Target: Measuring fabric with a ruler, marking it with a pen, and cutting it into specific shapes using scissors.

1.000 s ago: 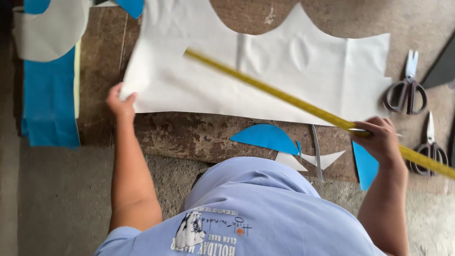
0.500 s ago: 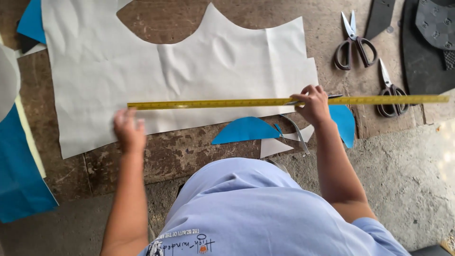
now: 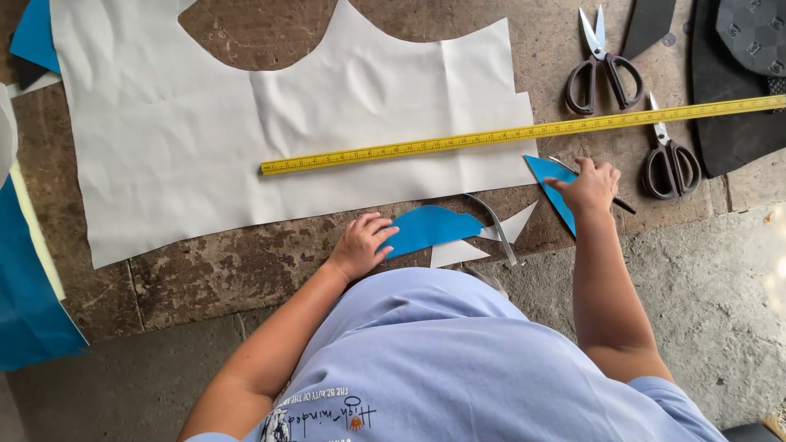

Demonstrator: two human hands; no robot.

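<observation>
My left hand (image 3: pixel 360 245) rests flat by the slab's near edge, fingers spread on the left end of a blue half-round cut piece (image 3: pixel 434 227). My right hand (image 3: pixel 588 188) is curled over a thin dark pen (image 3: pixel 625 205) that runs under the palm, on top of a blue triangular piece (image 3: pixel 544 169). A long yellow ruler (image 3: pixel 458 143) lies free, slanting across the lower edge of a large white sheet (image 3: pixel 205 147) with scalloped cut-outs. Neither hand touches the ruler.
Two pairs of black-handled scissors (image 3: pixel 602 69) (image 3: pixel 667 160) lie at the right, beside dark rubber-like sheets (image 3: pixel 737 74). White offcuts (image 3: pixel 458 252) and a grey strip (image 3: pixel 496 225) sit near my belly. Blue sheet material (image 3: pixel 29 303) hangs off the left, beyond the worn stone slab (image 3: pixel 237 262).
Both hands let go of the ruler, which now lies farther away and tilted. My left hand moved right onto the blue half-round piece; my right hand dropped onto the pen and blue triangle.
</observation>
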